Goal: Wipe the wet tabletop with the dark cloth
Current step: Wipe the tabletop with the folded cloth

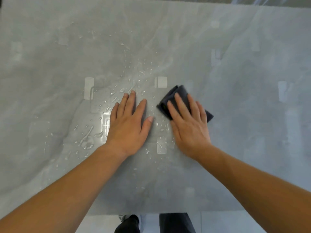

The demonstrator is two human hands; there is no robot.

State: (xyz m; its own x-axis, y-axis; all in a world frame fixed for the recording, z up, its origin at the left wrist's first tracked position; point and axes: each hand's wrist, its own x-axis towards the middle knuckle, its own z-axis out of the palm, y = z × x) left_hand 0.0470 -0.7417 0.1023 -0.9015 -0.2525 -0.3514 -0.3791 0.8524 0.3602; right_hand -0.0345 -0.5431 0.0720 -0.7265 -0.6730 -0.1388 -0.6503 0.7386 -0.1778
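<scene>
A grey glossy tabletop point(50, 47) fills the view, with water drops and streaks spread over its middle, mostly left of and between my hands. A folded dark cloth point(175, 95) lies on the table right of centre. My right hand point(188, 125) presses flat on the cloth with straight fingers; the cloth's ends stick out past the fingertips and to the right of the hand. My left hand point(129, 125) rests flat on the wet surface just left of the cloth, fingers spread and straight, holding nothing.
The table's near edge point(151, 213) runs along the bottom, with my legs in dark trousers point(175, 222) below it. Pale rectangular reflections of lights dot the surface. The right side of the table looks dry.
</scene>
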